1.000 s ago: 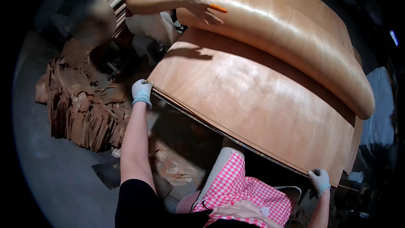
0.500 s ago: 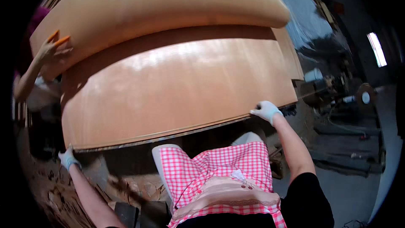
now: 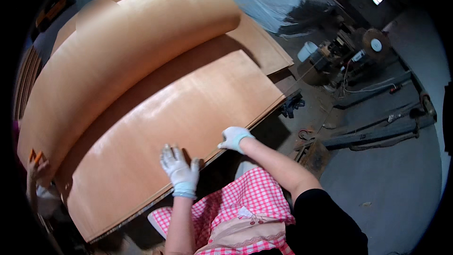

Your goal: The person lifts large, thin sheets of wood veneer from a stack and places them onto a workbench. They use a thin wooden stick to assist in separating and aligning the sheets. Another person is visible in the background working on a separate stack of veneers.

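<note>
A stack of thin wood veneer sheets (image 3: 188,108) lies in front of me, reddish-tan and smooth. Over its far side a large sheet (image 3: 141,33) bends up into a broad curl. My left hand (image 3: 180,172), in a white glove with a pale blue cuff, is open with fingers spread over the stack's near edge. To its right my right hand (image 3: 234,139), gloved the same way, has its fingers closed at the near edge of the top sheet. At the far left, a co-worker's hand (image 3: 37,165) with orange finger covers is by the curled sheet's end.
More wood sheets (image 3: 264,42) extend beyond the stack at right. Behind them stands a bundle under clear plastic (image 3: 264,0). A white bucket (image 3: 307,51), a machine with a round disc (image 3: 375,45) and a dark metal frame (image 3: 373,134) occupy the floor at right.
My left hand has left the stack's near-left corner and moved right, close to my right hand. The view has turned right, and the stack now appears slanted.
</note>
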Demonstrator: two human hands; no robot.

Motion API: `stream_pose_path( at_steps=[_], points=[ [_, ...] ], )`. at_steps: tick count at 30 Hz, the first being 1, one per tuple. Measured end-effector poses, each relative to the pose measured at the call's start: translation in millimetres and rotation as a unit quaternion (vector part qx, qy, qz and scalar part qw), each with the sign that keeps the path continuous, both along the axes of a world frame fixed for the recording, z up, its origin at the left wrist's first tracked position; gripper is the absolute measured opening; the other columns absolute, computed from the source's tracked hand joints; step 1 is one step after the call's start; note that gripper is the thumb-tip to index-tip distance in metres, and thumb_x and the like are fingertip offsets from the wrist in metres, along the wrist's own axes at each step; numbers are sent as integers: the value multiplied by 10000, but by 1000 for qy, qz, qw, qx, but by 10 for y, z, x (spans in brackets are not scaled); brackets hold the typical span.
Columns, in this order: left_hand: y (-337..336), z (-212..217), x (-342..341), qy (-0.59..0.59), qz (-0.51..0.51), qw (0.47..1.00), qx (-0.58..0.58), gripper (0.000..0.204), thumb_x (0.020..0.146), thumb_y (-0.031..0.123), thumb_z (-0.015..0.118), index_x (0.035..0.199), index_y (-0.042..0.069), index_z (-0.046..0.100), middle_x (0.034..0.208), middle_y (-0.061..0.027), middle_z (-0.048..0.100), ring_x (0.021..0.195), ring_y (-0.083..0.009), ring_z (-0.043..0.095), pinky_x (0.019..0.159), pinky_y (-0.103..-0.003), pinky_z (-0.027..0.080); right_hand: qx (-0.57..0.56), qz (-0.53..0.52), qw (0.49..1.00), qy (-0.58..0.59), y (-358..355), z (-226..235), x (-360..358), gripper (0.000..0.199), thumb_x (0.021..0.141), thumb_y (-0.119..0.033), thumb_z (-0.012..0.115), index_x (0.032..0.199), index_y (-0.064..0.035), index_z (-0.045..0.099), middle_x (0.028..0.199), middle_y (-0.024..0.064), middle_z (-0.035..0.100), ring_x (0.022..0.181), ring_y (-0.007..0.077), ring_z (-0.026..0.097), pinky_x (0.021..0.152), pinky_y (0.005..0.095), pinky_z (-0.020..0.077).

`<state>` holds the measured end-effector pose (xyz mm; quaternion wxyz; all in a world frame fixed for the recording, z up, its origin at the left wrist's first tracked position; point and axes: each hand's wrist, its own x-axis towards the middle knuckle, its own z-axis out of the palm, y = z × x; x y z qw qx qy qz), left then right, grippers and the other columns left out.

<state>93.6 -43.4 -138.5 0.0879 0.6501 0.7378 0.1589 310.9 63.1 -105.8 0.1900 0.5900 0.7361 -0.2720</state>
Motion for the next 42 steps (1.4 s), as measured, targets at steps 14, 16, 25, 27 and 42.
stream_pose_path(
  at_steps=[14,16,25,27,42],
  points=[
    [140,9,219,-14,16,998,-57,1014,675,447,767,1445,-12,295,1509,-221,276,1412,-360,219,1171,-457,132,86,-113,988,-57,1113,212,2675,263,872,-253,590,1094,-146,682,1154,122,650,1064,314,613,909,415,488],
    [122,15,223,-14,20,998,-63,1016,669,458,766,1441,-13,305,1508,-217,281,1411,-355,223,1172,-464,123,53,-148,986,-58,1249,26,2809,248,862,-233,601,1068,-130,692,1160,130,646,1074,331,606,907,416,488],
    [106,-98,276,-13,31,999,-41,919,671,454,758,1381,-6,397,1491,-197,319,1380,-372,258,1153,-464,171,261,-474,834,108,858,-391,2975,439,843,-255,618,1162,46,603,1199,271,586,1140,415,549,962,426,450],
    [-34,-328,189,28,43,999,19,759,709,415,749,1309,28,492,1390,-196,451,1296,-378,385,1086,-495,292,313,-416,837,165,522,-296,2594,487,870,-286,623,1203,65,567,1235,270,572,1172,406,535,987,420,427],
    [-1110,438,227,-618,21,768,167,110,800,47,683,900,20,644,871,-43,612,773,-126,570,681,-261,481,-129,-174,769,602,-1671,763,-720,279,898,-162,656,1065,50,584,1341,267,489,1201,251,522,1015,353,407]
  ],
)
